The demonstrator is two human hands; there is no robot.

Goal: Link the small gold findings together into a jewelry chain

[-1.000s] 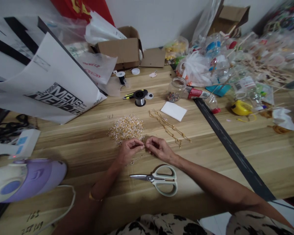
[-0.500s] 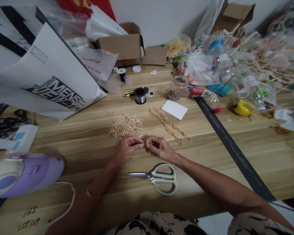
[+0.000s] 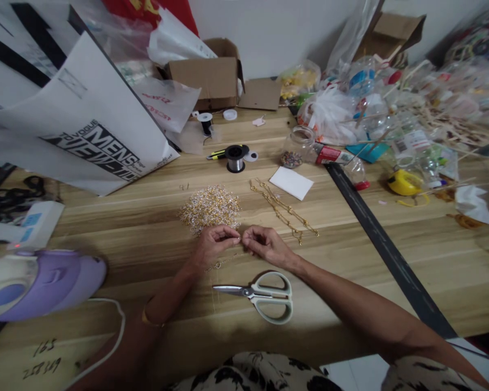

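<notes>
My left hand pinches something tiny between thumb and forefinger, at the near edge of a heap of small gold and silver pieces. Close against its fingertips is my right hand, also closed in a pinch; what lies in its fingers is too small to make out. A thin chain runs along the table below the left fingers. Nearer to me lie scissors with pale handles, blades pointing left. Gold beaded chains are stretched out beyond my right hand.
A wire spool, a white card and a jar of beads stand farther back. On the left are a purple appliance and a large paper bag. Plastic bottles and bags crowd the back right.
Both hands stay almost in place, fingertips still close together. The whole view has shifted slightly; nothing on the table has visibly been moved.
</notes>
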